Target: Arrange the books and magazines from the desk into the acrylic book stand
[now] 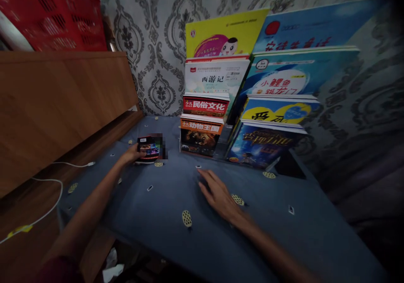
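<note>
My left hand (131, 153) reaches out over the blue tablecloth (176, 194) and grips the left edge of a small dark book with a colourful cover (148, 148), which stands on the cloth. My right hand (217, 192) lies flat on the cloth with its fingers spread, holding nothing. Just beyond both hands stands a tiered rack of children's books: an orange lion-cover book (200, 136) at the front left and a dark blue book (263, 144) at the front right, with taller ones behind.
A wooden headboard (57, 106) runs along the left, with a red plastic crate (53, 16) on top. A white cable (50, 199) trails beside it. Patterned grey wallpaper (151, 43) backs the books. A large blue book (315, 26) leans at the rear right.
</note>
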